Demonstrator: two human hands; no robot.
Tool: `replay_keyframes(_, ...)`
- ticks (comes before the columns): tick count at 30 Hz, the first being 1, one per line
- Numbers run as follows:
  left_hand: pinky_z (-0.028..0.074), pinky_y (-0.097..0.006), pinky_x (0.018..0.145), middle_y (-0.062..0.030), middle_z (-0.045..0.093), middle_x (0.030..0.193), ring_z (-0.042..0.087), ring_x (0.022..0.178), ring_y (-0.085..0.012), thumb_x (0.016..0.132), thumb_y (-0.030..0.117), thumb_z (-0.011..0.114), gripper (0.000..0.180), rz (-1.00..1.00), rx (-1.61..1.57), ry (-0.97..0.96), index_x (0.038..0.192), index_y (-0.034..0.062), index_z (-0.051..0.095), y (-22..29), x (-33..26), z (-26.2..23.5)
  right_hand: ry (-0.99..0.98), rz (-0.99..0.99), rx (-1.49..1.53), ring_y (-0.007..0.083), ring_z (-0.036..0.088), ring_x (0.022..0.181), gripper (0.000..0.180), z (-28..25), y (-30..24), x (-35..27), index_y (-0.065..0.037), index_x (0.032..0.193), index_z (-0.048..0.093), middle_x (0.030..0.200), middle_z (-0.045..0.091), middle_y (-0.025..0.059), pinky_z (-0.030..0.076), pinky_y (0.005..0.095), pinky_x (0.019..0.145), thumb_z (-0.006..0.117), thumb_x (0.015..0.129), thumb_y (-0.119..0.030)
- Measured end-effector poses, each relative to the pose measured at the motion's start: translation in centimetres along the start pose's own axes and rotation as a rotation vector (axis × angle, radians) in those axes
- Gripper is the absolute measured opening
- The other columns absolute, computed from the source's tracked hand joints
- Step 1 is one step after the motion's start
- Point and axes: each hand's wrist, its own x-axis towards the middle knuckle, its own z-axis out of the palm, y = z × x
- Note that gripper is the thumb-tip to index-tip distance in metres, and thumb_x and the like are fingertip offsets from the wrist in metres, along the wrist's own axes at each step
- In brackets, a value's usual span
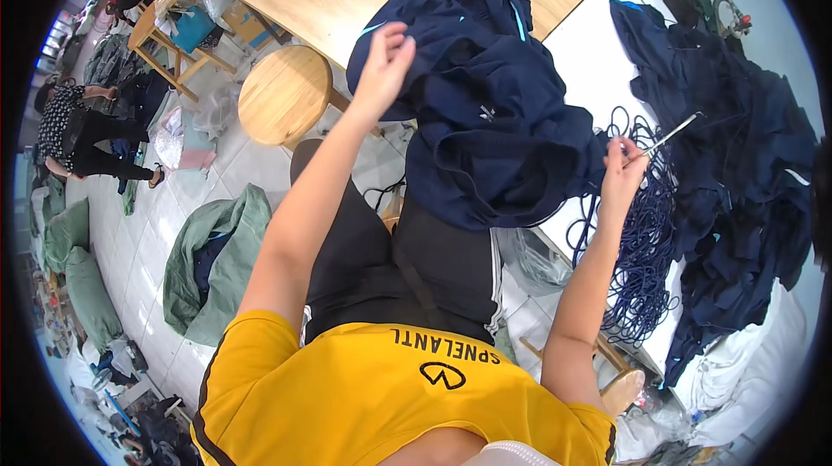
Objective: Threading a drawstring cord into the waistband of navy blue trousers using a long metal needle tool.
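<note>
A bunched navy-blue fabric garment with thin turquoise trim [485, 110] hangs crumpled above the lap, its top edge pinched up high. A slim silver metal threading rod [672, 136] (tilted, tip pointing up and right) juts out beside the cloth.

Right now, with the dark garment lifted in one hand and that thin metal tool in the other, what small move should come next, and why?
Probably draw the metal threading tool further out to the right. The right hand pinches its near end beside the navy garment, which the left hand holds up by its edge; blue cords lie heaped below.
</note>
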Motion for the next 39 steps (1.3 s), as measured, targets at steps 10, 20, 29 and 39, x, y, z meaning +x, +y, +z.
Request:
replay_keyframes(10,0.031,-0.041,0.105,-0.0170,0.033,0.142,0.032,0.129,-0.0356,0.081,0.031,0.066,0.060,0.302,0.614,-0.175,0.134,0.0168,0.043,-2.4,-2.9,0.4,-0.207,-0.236,0.069,0.0207,0.051,0.089,0.039,8.7,-5.3,-8.0,0.003,0.108,0.049,0.088,0.048,0.0072,0.042,0.0311,0.081,0.070,0.079,-0.013)
replay_keyframes(20,0.043,-0.021,0.082,0.0000,0.063,0.098,0.054,0.091,-0.0068,0.094,0.024,0.054,0.030,-0.223,0.078,-0.495,0.111,0.0000,0.059,-1.3,-0.7,-4.2,-0.336,0.188,0.291,0.0067,0.035,0.056,0.008,10.0,-2.7,-3.4,-0.007,0.077,0.045,0.063,0.040,-0.0027,0.032,0.0232,0.052,0.050,0.082,-0.008)
replay_keyframes(29,0.048,-0.023,0.082,-0.0030,0.064,0.101,0.060,0.092,-0.0094,0.093,0.029,0.055,0.031,-0.578,-0.253,-0.657,0.107,0.0020,0.061,3.2,-1.5,-3.8,-0.238,0.399,0.638,0.0057,0.051,0.083,0.017,4.5,-2.7,-2.3,-0.004,0.104,0.058,0.093,0.055,-0.0036,0.040,0.0187,0.078,0.056,0.089,-0.013)
replay_keyframes(39,0.046,-0.023,0.085,-0.0070,0.065,0.098,0.060,0.089,-0.0120,0.097,0.045,0.039,0.051,-0.530,-0.200,-0.784,0.103,0.0017,0.065,4.4,-2.1,-3.2,-0.220,0.466,0.737,0.0079,0.052,0.086,0.019,2.7,-3.1,-2.1,-0.003,0.103,0.057,0.095,0.055,-0.0014,0.041,0.0197,0.078,0.055,0.085,-0.004)
